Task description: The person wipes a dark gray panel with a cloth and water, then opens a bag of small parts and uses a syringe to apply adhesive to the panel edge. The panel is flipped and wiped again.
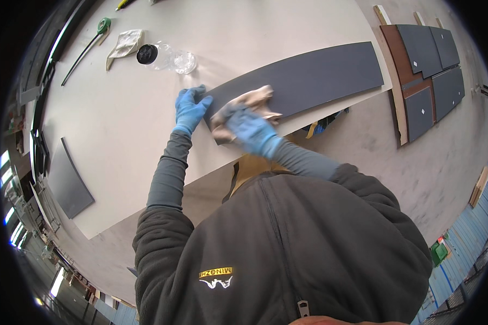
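A long dark grey panel (320, 81) lies flat on the pale table in front of me, its left end nearest my hands. My left hand (191, 111), in a blue glove, rests against that left end with fingers and thumb spread. Pressed down on the panel near the same end is a crumpled beige cloth (260, 100). My right hand (249, 129), also in a blue glove and blurred by motion, is closed over this cloth. Beyond my left hand, a clear plastic bottle (171, 59) with a black cap lies on its side.
The pale table (114, 141) also bears a folded light cloth (127, 43), a green tape measure (103, 25) and another grey panel (69, 181) at the left. On the right, several grey panels (417, 49) lie on a brown board (393, 43) on the floor.
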`<act>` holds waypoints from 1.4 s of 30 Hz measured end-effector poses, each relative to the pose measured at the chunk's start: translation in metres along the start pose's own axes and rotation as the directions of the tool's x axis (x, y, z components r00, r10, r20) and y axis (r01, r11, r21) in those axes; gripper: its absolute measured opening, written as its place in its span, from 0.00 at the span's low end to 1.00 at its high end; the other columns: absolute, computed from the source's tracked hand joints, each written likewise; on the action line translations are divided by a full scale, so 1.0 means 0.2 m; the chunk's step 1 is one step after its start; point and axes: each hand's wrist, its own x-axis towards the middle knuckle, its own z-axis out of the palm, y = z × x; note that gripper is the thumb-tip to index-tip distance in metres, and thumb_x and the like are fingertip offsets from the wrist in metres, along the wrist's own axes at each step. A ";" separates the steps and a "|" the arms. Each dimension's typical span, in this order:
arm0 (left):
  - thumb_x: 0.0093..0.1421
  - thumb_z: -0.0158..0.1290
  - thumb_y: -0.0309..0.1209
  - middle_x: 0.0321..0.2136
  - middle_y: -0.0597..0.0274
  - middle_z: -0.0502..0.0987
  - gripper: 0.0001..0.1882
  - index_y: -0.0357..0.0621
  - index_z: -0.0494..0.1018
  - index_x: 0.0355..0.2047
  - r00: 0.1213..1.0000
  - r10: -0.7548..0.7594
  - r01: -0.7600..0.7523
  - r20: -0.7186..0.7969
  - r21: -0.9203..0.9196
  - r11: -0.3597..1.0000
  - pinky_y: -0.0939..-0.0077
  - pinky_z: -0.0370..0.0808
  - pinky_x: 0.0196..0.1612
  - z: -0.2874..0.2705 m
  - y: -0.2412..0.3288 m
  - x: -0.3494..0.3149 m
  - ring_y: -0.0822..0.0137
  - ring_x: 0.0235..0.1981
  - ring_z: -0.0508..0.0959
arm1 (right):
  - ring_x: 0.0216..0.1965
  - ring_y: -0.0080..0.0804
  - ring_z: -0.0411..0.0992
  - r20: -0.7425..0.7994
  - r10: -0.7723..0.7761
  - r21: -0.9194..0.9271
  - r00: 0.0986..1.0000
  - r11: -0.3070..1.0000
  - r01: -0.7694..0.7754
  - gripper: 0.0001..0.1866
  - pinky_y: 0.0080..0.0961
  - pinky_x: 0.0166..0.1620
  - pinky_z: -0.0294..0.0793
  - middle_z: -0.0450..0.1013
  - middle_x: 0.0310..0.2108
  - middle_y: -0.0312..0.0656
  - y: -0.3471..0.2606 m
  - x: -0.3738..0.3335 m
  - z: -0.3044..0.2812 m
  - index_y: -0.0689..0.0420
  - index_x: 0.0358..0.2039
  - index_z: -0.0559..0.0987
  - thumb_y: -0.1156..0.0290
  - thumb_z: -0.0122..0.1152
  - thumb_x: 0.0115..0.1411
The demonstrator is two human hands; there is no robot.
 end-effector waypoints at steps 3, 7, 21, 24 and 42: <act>0.57 0.70 0.36 0.49 0.53 0.78 0.23 0.43 0.83 0.52 0.999 -0.024 0.027 0.040 -0.069 0.997 0.64 0.79 0.56 -0.01 -0.01 0.01 0.56 0.50 0.81 | 0.62 0.48 0.75 -0.081 -0.100 0.050 0.992 0.993 0.104 0.23 0.45 0.74 0.64 0.79 0.55 0.49 0.05 0.00 -0.07 0.60 0.58 0.79 0.64 0.61 0.65; 0.56 0.71 0.36 0.49 0.53 0.78 0.22 0.42 0.84 0.50 0.999 -0.026 0.028 0.032 -0.054 0.998 0.64 0.79 0.57 -0.01 -0.01 0.02 0.57 0.51 0.81 | 0.51 0.44 0.80 -0.073 0.236 -0.223 0.969 0.943 -0.247 0.21 0.45 0.61 0.76 0.80 0.48 0.48 0.53 -0.28 -0.46 0.59 0.56 0.80 0.62 0.62 0.66; 0.66 0.64 0.38 0.33 0.60 0.84 0.16 0.35 0.83 0.44 0.873 -0.312 0.401 0.375 -0.185 0.897 0.75 0.80 0.38 -0.10 -0.05 0.23 0.70 0.32 0.81 | 0.71 0.46 0.66 0.017 -0.078 0.048 0.997 0.996 0.077 0.30 0.45 0.77 0.57 0.72 0.67 0.53 -0.05 0.43 0.20 0.61 0.64 0.76 0.58 0.59 0.66; 0.63 0.64 0.41 0.38 0.50 0.86 0.20 0.34 0.84 0.45 0.890 -0.314 0.346 0.331 -0.044 0.937 0.67 0.81 0.45 -0.09 -0.02 0.21 0.64 0.38 0.85 | 0.72 0.46 0.66 -0.009 -0.117 0.087 0.993 0.989 0.117 0.30 0.46 0.78 0.55 0.71 0.67 0.52 -0.06 0.36 0.17 0.61 0.65 0.75 0.59 0.61 0.65; 0.56 0.73 0.49 0.47 0.54 0.75 0.27 0.38 0.82 0.43 0.957 -0.132 0.108 0.260 0.104 0.989 0.65 0.80 0.53 -0.07 0.01 0.16 0.59 0.45 0.81 | 0.53 0.52 0.76 -0.492 0.419 -0.176 0.763 0.810 -0.559 0.23 0.47 0.61 0.75 0.78 0.54 0.49 1.00 -0.88 -0.72 0.56 0.58 0.79 0.67 0.64 0.63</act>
